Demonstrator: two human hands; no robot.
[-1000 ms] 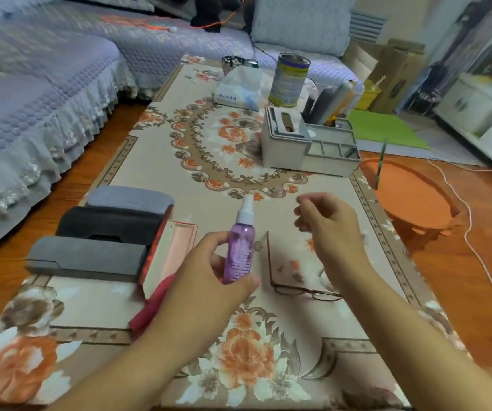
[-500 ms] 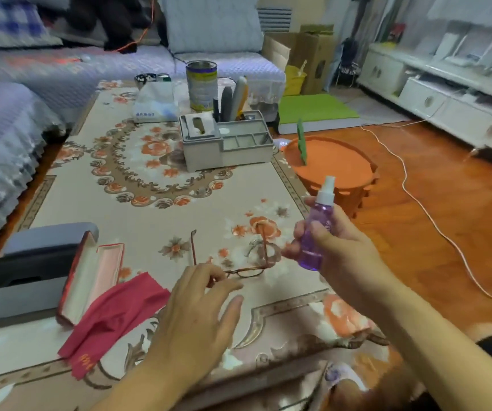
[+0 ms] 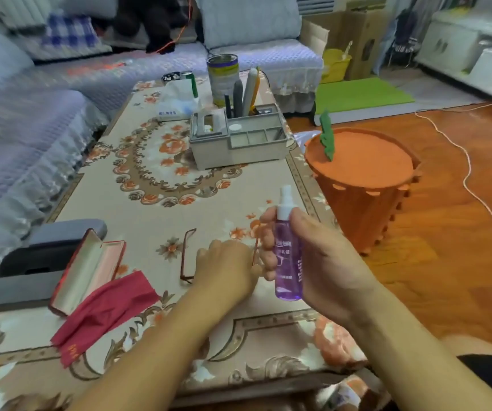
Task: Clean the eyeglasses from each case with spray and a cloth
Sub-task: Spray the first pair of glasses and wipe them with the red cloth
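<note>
My right hand point(image 3: 318, 256) holds a purple spray bottle point(image 3: 288, 259) upright, its white nozzle on top. My left hand point(image 3: 227, 269) rests over the front of thin dark-framed eyeglasses point(image 3: 186, 256) lying on the flowered table cover point(image 3: 155, 221); one temple shows left of the hand, the other between the two hands, and the lenses are hidden. I cannot tell whether the fingers grip the frame. A red cloth point(image 3: 105, 310) lies crumpled at the front left beside an open red eyeglass case point(image 3: 89, 271).
Closed dark and grey cases point(image 3: 43, 256) are stacked at the table's left edge. A grey organiser point(image 3: 238, 140), a tin point(image 3: 222, 78) and a tissue pack point(image 3: 176, 99) stand at the far end. An orange basket point(image 3: 363, 185) stands on the floor right of the table.
The spray bottle passed from my left hand to my right hand. My left hand then came down onto the eyeglasses. The view swung to the right.
</note>
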